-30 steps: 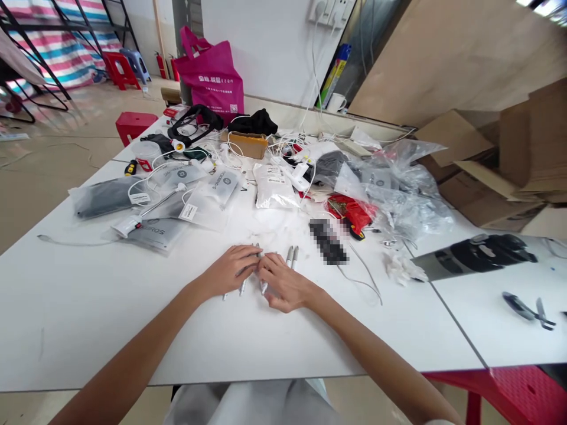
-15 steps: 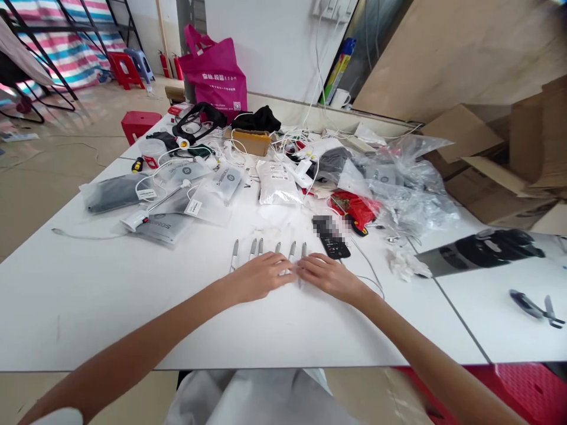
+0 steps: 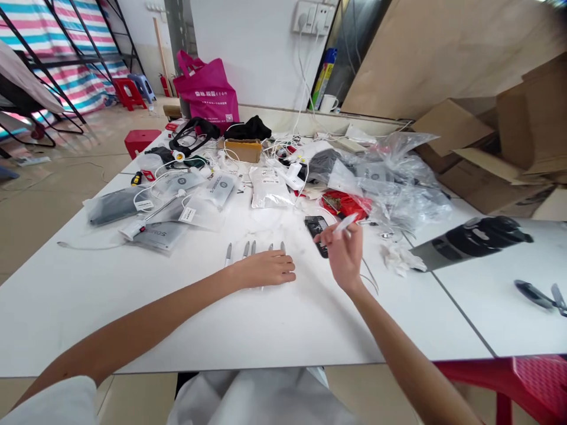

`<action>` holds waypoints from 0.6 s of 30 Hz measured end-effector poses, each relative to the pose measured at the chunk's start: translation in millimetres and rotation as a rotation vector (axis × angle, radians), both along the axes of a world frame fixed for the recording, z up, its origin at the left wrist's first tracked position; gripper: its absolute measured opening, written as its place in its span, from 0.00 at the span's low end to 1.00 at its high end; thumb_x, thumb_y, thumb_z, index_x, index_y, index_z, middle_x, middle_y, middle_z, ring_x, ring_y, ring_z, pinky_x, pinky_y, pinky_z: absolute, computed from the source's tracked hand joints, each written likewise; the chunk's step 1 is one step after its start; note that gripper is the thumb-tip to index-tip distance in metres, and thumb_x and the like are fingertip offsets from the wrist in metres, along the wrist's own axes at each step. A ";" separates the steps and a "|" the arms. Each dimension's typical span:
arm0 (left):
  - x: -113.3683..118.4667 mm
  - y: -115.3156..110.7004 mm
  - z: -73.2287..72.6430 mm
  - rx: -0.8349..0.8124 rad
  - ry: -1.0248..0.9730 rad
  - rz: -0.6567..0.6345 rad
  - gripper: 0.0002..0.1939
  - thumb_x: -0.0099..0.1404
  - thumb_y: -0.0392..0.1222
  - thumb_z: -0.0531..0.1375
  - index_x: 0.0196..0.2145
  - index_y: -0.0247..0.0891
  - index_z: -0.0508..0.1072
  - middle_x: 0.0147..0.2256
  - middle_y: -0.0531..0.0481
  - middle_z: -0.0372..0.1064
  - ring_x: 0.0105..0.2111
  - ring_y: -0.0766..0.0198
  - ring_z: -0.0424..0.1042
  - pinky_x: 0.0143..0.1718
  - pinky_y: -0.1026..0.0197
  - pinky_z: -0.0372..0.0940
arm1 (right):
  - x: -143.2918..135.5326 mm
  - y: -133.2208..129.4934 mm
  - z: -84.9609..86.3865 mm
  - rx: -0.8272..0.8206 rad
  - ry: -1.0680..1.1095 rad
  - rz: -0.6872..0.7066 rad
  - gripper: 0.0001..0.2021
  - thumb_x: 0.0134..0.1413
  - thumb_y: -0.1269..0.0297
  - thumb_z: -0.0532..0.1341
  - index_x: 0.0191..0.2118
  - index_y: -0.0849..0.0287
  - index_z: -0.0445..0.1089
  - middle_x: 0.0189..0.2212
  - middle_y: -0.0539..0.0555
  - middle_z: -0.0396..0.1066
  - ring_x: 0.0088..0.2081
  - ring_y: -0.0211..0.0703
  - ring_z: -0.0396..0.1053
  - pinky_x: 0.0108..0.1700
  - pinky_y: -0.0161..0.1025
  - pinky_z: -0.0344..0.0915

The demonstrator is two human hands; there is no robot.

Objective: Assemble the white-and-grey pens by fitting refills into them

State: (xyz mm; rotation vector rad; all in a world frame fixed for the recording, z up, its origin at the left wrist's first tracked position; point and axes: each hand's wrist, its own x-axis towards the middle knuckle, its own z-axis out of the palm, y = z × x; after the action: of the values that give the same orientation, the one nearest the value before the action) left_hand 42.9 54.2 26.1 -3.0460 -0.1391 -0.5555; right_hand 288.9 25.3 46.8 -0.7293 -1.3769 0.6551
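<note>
My right hand (image 3: 346, 254) is raised above the table, fingers closed round a white pen (image 3: 344, 223) that is blurred by motion. Below and behind it, a black phone (image 3: 317, 236) lies partly covered from sight. On the table my left hand (image 3: 268, 270) rests palm down across a row of several white pens with grey ends (image 3: 228, 254), its fingers stretched out to the right. Their grey ends point away from me and stick out past the hand, while the hand hides much of the pens on the right.
Packed grey pouches (image 3: 162, 235), a white packet (image 3: 270, 188) and tangled cables cover the table's far side. A red bag (image 3: 345, 205) and clear plastic wrapping (image 3: 398, 189) lie to the right. Further right are crumpled tissue (image 3: 402, 260), a black bottle (image 3: 472, 243) and folded glasses (image 3: 535, 295).
My right hand has lifted the rightmost pen off the table and moved right and up with it. My left hand has stayed over the row. The view has shifted slightly.
</note>
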 end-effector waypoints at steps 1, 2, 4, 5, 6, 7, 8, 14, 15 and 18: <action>0.0 -4.7 5.0 -0.061 -0.048 0.005 0.19 0.76 0.24 0.52 0.44 0.43 0.79 0.45 0.44 0.80 0.49 0.55 0.77 0.51 0.53 0.68 | -5.3 -0.6 8.2 -0.138 0.266 0.091 0.04 0.74 0.57 0.60 0.46 0.48 0.65 0.30 0.45 0.59 0.30 0.40 0.63 0.37 0.41 0.72; -0.4 -10.3 11.2 -0.197 -0.135 0.020 0.18 0.77 0.27 0.52 0.48 0.44 0.79 0.48 0.43 0.80 0.52 0.54 0.77 0.54 0.52 0.68 | -9.1 0.3 15.3 -0.267 0.485 0.193 0.10 0.73 0.51 0.60 0.42 0.50 0.64 0.27 0.44 0.53 0.27 0.38 0.57 0.31 0.38 0.68; -2.6 -22.4 25.4 -0.521 -0.397 0.108 0.14 0.80 0.36 0.55 0.51 0.46 0.79 0.50 0.43 0.80 0.54 0.52 0.77 0.59 0.48 0.67 | -12.0 5.8 23.3 -0.391 0.803 0.346 0.22 0.71 0.45 0.63 0.32 0.52 0.57 0.24 0.42 0.45 0.23 0.36 0.47 0.24 0.34 0.57; -4.6 -27.5 32.0 -0.692 -0.566 0.158 0.11 0.80 0.40 0.57 0.52 0.45 0.79 0.50 0.42 0.80 0.54 0.52 0.78 0.60 0.48 0.68 | -11.9 9.7 23.3 -0.416 0.918 0.410 0.25 0.71 0.47 0.63 0.29 0.53 0.52 0.23 0.41 0.42 0.22 0.35 0.44 0.22 0.34 0.53; -7.1 -31.3 37.4 -0.890 -0.722 0.224 0.10 0.80 0.42 0.59 0.53 0.44 0.78 0.50 0.41 0.80 0.53 0.52 0.79 0.59 0.49 0.70 | -11.5 13.9 20.7 -0.428 1.011 0.468 0.27 0.71 0.49 0.63 0.28 0.53 0.47 0.22 0.41 0.40 0.21 0.35 0.41 0.21 0.34 0.49; -9.9 -33.1 40.7 -1.074 -0.869 0.254 0.10 0.79 0.45 0.61 0.53 0.43 0.78 0.47 0.42 0.80 0.50 0.53 0.80 0.56 0.50 0.72 | -11.3 17.9 16.1 -0.422 1.091 0.513 0.29 0.71 0.50 0.63 0.28 0.53 0.44 0.21 0.41 0.38 0.21 0.34 0.39 0.20 0.35 0.46; -13.0 -33.0 41.6 -1.229 -0.992 0.264 0.12 0.77 0.47 0.64 0.53 0.42 0.77 0.44 0.44 0.80 0.46 0.53 0.82 0.54 0.50 0.74 | -11.7 21.6 10.2 -0.418 1.145 0.557 0.29 0.71 0.51 0.62 0.28 0.53 0.42 0.21 0.41 0.37 0.21 0.34 0.37 0.20 0.35 0.44; -33.1 -9.7 6.7 -1.727 -1.362 0.361 0.35 0.64 0.47 0.76 0.64 0.48 0.68 0.43 0.50 0.80 0.38 0.62 0.82 0.44 0.57 0.78 | -21.3 31.2 -20.5 -0.471 1.269 0.716 0.29 0.70 0.51 0.60 0.25 0.52 0.40 0.18 0.39 0.33 0.20 0.33 0.30 0.19 0.36 0.35; -35.6 -6.7 -0.2 -1.762 -1.389 0.371 0.36 0.64 0.46 0.76 0.65 0.48 0.68 0.43 0.50 0.80 0.38 0.63 0.82 0.45 0.57 0.78 | -22.1 31.2 -23.2 -0.462 1.286 0.741 0.30 0.70 0.51 0.60 0.25 0.52 0.40 0.18 0.39 0.34 0.20 0.33 0.30 0.19 0.36 0.35; -39.9 -2.9 -13.4 -1.846 -1.428 0.379 0.32 0.65 0.43 0.76 0.62 0.45 0.71 0.43 0.50 0.80 0.40 0.66 0.81 0.48 0.60 0.78 | -22.3 29.6 -30.1 -0.443 1.308 0.862 0.31 0.71 0.51 0.61 0.23 0.53 0.40 0.17 0.39 0.34 0.19 0.32 0.31 0.19 0.36 0.35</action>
State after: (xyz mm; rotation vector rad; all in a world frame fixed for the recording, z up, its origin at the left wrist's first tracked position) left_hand 3.0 51.3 12.7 -1.8467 -2.0001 -3.8232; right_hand 266.7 54.9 16.7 0.1163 -0.2234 1.7443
